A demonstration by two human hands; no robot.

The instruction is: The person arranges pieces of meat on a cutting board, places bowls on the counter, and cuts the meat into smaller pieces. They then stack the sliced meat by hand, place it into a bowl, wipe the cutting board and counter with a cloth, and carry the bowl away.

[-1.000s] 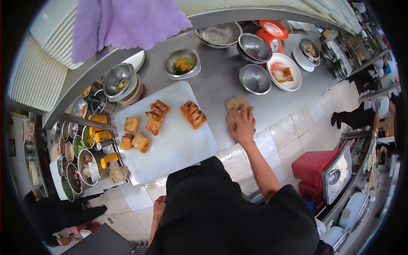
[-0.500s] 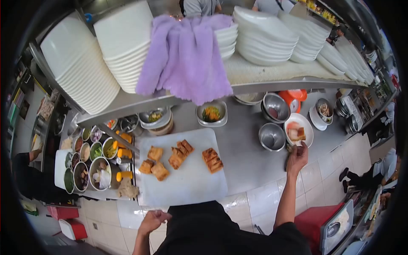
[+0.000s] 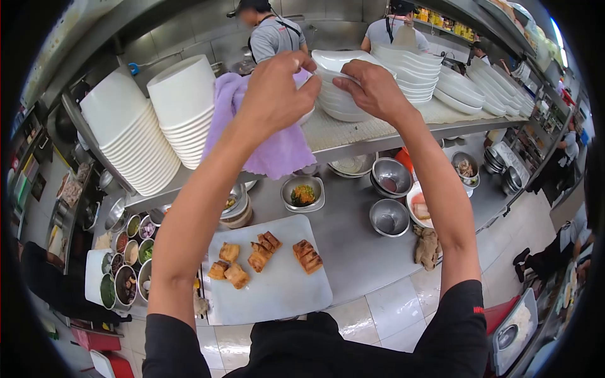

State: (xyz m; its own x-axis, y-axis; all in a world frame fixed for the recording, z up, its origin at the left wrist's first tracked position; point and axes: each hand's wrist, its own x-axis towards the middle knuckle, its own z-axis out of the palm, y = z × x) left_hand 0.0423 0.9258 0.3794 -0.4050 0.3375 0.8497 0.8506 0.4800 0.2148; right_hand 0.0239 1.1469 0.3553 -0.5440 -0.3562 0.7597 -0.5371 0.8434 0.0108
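Observation:
Both my hands are raised to the upper shelf. My left hand (image 3: 277,94) curls its fingers on the left rim of the top white bowl (image 3: 334,62) of a stack (image 3: 343,107). On the bowl's right front rim my right hand (image 3: 373,88) grips it. A purple cloth (image 3: 274,154) hangs over the shelf edge just below my left hand. Down on the steel counter (image 3: 359,252) lies a white cutting board (image 3: 277,296) with several pieces of fried tofu (image 3: 307,255), and a crumpled brown rag (image 3: 427,247) sits to its right.
Tall stacks of white bowls (image 3: 179,101) stand left on the shelf, flat plates (image 3: 466,85) to the right. Steel bowls (image 3: 389,217), a bowl of chopped greens (image 3: 303,194) and a plate of food (image 3: 421,208) crowd the counter. Condiment tubs (image 3: 126,264) sit far left. People (image 3: 272,31) work behind the shelf.
My right hand wiped the counter with the brown rag, left it by the plate, and rose to the shelf. My left hand came up too. The view tilted upward.

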